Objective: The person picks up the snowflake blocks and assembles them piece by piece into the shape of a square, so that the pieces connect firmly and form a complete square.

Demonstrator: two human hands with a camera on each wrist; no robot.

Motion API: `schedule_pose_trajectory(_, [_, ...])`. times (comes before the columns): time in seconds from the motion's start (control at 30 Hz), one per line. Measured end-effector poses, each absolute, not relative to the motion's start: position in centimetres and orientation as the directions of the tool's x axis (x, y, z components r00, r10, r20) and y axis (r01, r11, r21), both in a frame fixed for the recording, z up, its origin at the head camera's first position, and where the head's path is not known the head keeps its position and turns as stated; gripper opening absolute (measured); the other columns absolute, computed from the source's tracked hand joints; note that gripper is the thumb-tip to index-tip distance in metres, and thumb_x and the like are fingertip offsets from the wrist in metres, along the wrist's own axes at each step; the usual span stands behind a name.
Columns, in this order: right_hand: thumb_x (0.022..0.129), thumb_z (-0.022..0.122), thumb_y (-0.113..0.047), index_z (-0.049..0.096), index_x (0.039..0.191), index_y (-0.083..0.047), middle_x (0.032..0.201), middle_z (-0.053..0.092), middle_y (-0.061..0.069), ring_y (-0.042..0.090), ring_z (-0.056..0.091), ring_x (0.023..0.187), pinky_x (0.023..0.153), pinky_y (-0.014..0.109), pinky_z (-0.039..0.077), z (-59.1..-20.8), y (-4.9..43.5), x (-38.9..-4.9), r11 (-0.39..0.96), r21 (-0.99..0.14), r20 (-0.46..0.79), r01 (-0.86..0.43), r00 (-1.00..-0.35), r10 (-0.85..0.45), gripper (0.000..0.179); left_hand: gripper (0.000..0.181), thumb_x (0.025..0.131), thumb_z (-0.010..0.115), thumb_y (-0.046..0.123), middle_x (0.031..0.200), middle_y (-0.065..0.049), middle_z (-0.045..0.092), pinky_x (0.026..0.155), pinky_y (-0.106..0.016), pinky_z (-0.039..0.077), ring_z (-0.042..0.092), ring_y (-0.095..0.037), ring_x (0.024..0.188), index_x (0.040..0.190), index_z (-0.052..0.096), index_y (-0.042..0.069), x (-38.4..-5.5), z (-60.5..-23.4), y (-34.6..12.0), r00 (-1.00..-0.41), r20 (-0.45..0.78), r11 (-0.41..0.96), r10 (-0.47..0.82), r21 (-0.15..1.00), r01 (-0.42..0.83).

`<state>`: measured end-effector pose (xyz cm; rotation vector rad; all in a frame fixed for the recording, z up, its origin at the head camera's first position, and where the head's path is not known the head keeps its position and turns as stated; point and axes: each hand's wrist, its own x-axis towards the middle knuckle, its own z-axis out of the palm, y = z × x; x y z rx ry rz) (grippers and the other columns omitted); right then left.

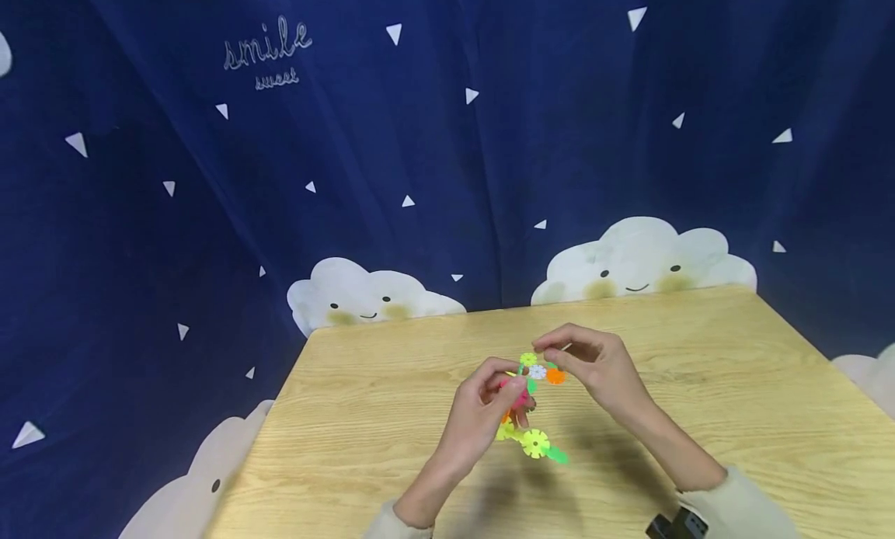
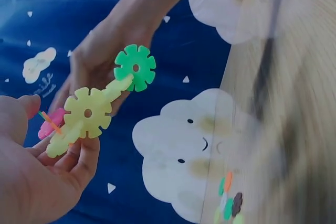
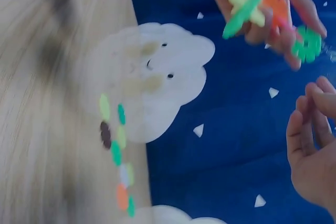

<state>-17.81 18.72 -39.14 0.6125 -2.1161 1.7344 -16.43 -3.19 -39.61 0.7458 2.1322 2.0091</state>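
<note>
The left hand pinches the slotted-disc assembly, holding it raised above the counter. The right hand is released: its fingers are bent to the right of the assembly, apart from it, with no piece visible between them. Loose discs lie on the counter beyond the assembly. The step in hand appears to be extending the assembly by interlocking slots. The next move likely calls for steadying the assembly with the left hand, aligning a disc slot-to-slot, and pressing it home without loosening adjoining joints.
</note>
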Motion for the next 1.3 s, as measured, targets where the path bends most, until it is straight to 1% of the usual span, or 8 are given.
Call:
schedule_pose_trajectory(0.13, [0.100, 0.070, -0.011, 0.075, 0.116, -0.004, 0.107, 0.076, 0.008, 0.015, 0.070, 0.083, 0.070, 0.027, 0.060, -40.6, 19.9, -19.2, 0.194, -0.867, 0.468, -0.460, -0.884, -0.006, 0.018, 0.026, 0.106, 0.063, 0.025, 0.084, -0.014, 0.066, 0.070, -0.024, 0.058, 0.065, -0.012, 0.065, 0.125, 0.067, 0.008, -16.7, -39.6, -4.1, -0.901, 0.240, 0.006, 0.361, 0.966, 0.260])
schedule_pose_trajectory(0.33, [0.100, 0.069, -0.009, 0.069, 0.122, 0.005, 0.108, 0.075, 0.011, 0.014, 0.069, 0.076, 0.063, 0.025, 0.059, -43.1, 21.5, -21.1, 0.097, -0.928, 0.369, -0.360, -0.925, 0.089, 0.026, 0.027, 0.105, 0.064, 0.026, 0.076, -0.005, 0.058, 0.062, -0.022, 0.054, 0.059, -0.011, 0.059, 0.123, 0.069, 0.006, -16.9, -39.6, -4.9, -0.925, 0.239, -0.011, 0.295, 0.969, 0.247])
schedule_pose_trajectory(0.57, [0.099, 0.066, -0.003, 0.062, 0.135, 0.002, 0.122, 0.065, 0.027, 0.023, 0.068, 0.082, 0.069, 0.033, 0.061, -46.1, 22.0, -22.9, 0.208, -0.973, 0.120, -0.104, -0.991, 0.064, 0.036, 0.026, 0.104, 0.065, 0.027, 0.077, -0.004, 0.055, 0.053, -0.018, 0.042, 0.048, -0.012, 0.057, 0.120, 0.070, 0.007, -17.1, -39.7, -5.3, -0.937, 0.250, -0.055, 0.245, 0.968, 0.244])
schedule_pose_trajectory(0.73, [0.096, 0.067, 0.001, 0.057, 0.139, 0.003, 0.126, 0.059, 0.029, 0.026, 0.067, 0.082, 0.063, 0.032, 0.059, -48.4, 21.4, -23.6, 0.284, -0.959, -0.021, 0.020, -1.000, 0.000, 0.044, 0.027, 0.103, 0.067, 0.027, 0.076, -0.002, 0.053, 0.052, -0.017, 0.037, 0.044, -0.011, 0.057, 0.119, 0.069, 0.005, -17.0, -39.7, -5.4, -0.943, 0.235, -0.062, 0.235, 0.972, 0.227])
schedule_pose_trajectory(0.83, [0.092, 0.069, 0.003, 0.057, 0.138, 0.003, 0.129, 0.058, 0.030, 0.028, 0.066, 0.090, 0.064, 0.031, 0.057, -49.3, 21.0, -23.9, 0.333, -0.943, -0.030, 0.012, -0.998, -0.047, 0.048, 0.028, 0.103, 0.067, 0.027, 0.076, -0.002, 0.052, 0.052, -0.017, 0.036, 0.043, -0.011, 0.058, 0.118, 0.069, 0.004, -17.0, -39.7, -5.4, -0.948, 0.223, -0.057, 0.228, 0.975, 0.215])
schedule_pose_trajectory(1.03, [0.082, 0.075, 0.005, 0.064, 0.132, -0.001, 0.134, 0.062, 0.024, 0.045, 0.057, 0.126, 0.101, 0.056, 0.051, -49.9, 20.4, -24.4, 0.483, -0.870, 0.061, -0.098, -0.994, -0.092, 0.052, 0.028, 0.103, 0.068, 0.028, 0.075, -0.002, 0.052, 0.052, -0.017, 0.035, 0.044, -0.011, 0.059, 0.117, 0.069, 0.004, -17.0, -39.7, -5.5, -0.953, 0.216, -0.060, 0.214, 0.976, 0.208])
schedule_pose_trajectory(1.13, [0.079, 0.076, 0.008, 0.067, 0.127, -0.002, 0.130, 0.064, 0.021, 0.048, 0.055, 0.127, 0.106, 0.065, 0.045, -49.9, 20.2, -24.7, 0.514, -0.848, 0.094, -0.130, -0.991, -0.096, 0.050, 0.028, 0.103, 0.067, 0.027, 0.075, -0.002, 0.052, 0.052, -0.017, 0.035, 0.043, -0.011, 0.058, 0.118, 0.069, 0.003, -17.0, -39.6, -5.5, -0.952, 0.219, -0.064, 0.215, 0.976, 0.210])
schedule_pose_trajectory(1.3, [0.079, 0.073, 0.014, 0.072, 0.118, -0.002, 0.119, 0.068, 0.015, 0.043, 0.060, 0.120, 0.105, 0.063, 0.047, -50.0, 20.0, -24.9, 0.579, -0.794, 0.148, -0.187, -0.982, -0.115, 0.042, 0.026, 0.102, 0.068, 0.026, 0.075, -0.002, 0.052, 0.052, -0.017, 0.035, 0.043, -0.011, 0.058, 0.117, 0.069, 0.004, -17.0, -39.6, -5.4, -0.951, 0.217, -0.080, 0.220, 0.976, 0.204])
